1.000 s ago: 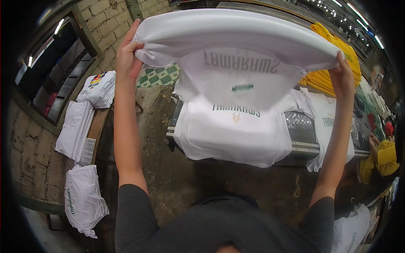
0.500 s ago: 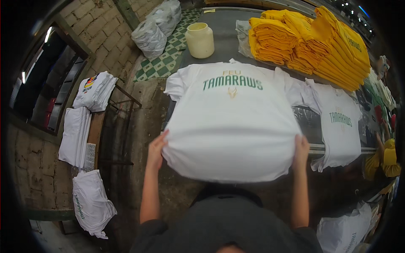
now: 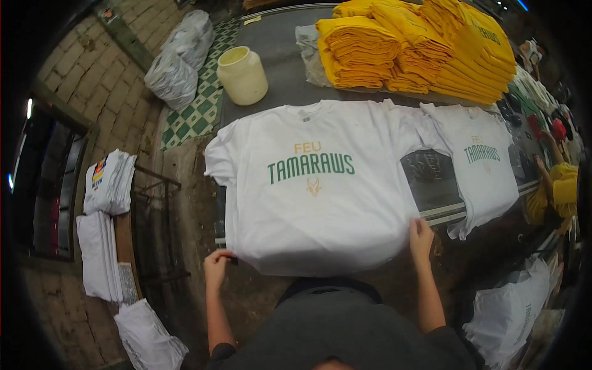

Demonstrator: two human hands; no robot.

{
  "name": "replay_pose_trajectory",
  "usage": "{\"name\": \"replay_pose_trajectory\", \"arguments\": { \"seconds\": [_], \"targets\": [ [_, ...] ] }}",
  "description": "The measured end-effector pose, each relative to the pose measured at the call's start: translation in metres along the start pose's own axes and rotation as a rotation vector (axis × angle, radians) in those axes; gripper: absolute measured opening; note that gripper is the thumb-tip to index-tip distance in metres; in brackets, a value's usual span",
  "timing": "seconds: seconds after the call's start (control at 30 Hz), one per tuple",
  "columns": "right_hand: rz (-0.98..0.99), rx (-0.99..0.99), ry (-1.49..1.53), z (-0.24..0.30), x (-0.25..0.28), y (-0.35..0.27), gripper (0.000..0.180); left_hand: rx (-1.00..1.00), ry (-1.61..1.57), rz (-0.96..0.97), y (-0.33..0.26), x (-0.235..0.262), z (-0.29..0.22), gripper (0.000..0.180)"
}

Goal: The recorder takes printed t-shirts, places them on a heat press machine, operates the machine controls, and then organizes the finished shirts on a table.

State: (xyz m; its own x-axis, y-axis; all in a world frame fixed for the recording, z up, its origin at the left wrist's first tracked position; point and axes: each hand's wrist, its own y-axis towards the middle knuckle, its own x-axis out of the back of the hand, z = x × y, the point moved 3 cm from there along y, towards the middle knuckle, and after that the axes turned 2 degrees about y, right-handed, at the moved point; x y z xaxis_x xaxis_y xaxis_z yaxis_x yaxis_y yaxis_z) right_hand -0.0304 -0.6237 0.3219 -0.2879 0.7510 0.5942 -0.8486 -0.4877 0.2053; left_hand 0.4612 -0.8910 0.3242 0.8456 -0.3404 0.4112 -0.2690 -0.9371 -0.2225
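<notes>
A white T-shirt (image 3: 277,228) with green and gold lettering and a small horned emblem lies face up over the dark table, its lower part hanging past the near edge. My left hand (image 3: 216,269) is closed at the hem's left corner, pinching the cloth. At the right corner my right hand (image 3: 422,242) has its fingers bent together on the shirt's edge. Another white T-shirt (image 3: 487,179) with a similar print lies to the right, partly over the table's near edge. The sleeves of the two shirts meet.
Stacked yellow shirts (image 3: 394,52) fill the table's far right, beside a cream plastic tub (image 3: 242,77). White bags (image 3: 176,68) stand at the far left. Folded white shirts (image 3: 98,256) lie on a bench at left. A yellow-clad person (image 3: 558,191) is at far right.
The shirt's hem has come down from its billowed, lifted position and the cloth lies flatter. Both my hands have lowered toward me with it. The view has shifted slightly.
</notes>
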Motion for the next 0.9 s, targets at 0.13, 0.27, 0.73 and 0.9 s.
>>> {"name": "replay_pose_trajectory", "arguments": {
  "seconds": [0.13,0.27,0.73,0.9],
  "targets": [
    [-0.092,0.029,0.164,0.011,-0.033,0.079,0.017,-0.048,-0.173,-0.1,0.086,0.004,-0.013,0.019],
    [-0.074,0.141,0.147,0.027,-0.086,0.156,0.02,0.009,-0.216,-0.121,0.202,-0.038,-0.013,0.033],
    [-0.035,-0.48,0.593,0.014,-0.15,0.26,0.028,0.419,-1.055,0.572,0.307,-0.09,-0.094,0.053],
    [-0.267,-0.591,0.933,-0.015,-0.125,0.236,0.037,0.018,-0.703,-0.384,0.321,-0.025,-0.087,0.019]
  ]
}}
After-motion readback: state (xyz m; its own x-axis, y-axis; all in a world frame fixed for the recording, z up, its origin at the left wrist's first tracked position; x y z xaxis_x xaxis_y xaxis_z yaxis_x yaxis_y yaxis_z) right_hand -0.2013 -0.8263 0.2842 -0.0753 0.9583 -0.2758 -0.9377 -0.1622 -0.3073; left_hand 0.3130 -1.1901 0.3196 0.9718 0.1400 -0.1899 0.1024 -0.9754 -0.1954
